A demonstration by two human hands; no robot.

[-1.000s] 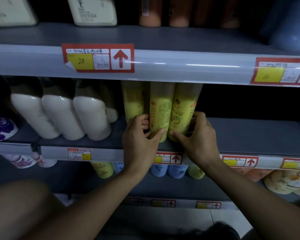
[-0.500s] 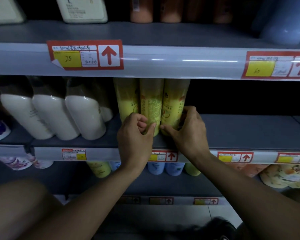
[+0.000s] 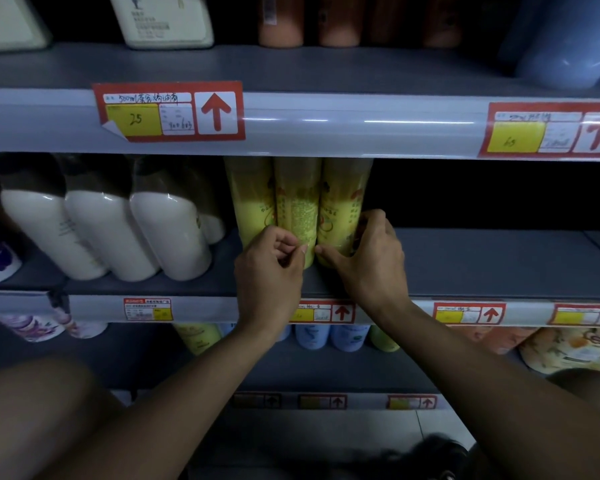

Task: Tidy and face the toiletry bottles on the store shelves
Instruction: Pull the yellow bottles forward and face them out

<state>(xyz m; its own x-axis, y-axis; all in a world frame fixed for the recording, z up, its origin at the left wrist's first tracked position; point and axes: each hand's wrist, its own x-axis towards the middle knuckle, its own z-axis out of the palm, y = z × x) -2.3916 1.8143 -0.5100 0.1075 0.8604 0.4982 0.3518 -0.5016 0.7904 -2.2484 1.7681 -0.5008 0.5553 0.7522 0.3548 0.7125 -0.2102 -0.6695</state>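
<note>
Three yellow bottles stand side by side on the middle grey shelf [image 3: 482, 265]: a left one [image 3: 252, 199], a middle one [image 3: 298, 206] and a right one [image 3: 343, 199]. My left hand [image 3: 271, 268] is at the foot of the left and middle bottles, fingers curled, thumb tip against the middle bottle. My right hand [image 3: 368, 254] grips the base of the right yellow bottle, fingers round its right side and thumb at its front. The bottle tops are hidden behind the shelf rail above.
Three white bottles with dark caps [image 3: 167, 223] lean to the left of the yellow ones. The shelf to the right of the yellow bottles is dark. Price tags [image 3: 168, 112] run along the rails. Blue bottles [image 3: 329, 336] and floral packs [image 3: 575, 351] fill the shelf below.
Both hands have slid down to the bottle bases. The left hand's fingers have curled in, and the right yellow bottle stands closer against the middle one.
</note>
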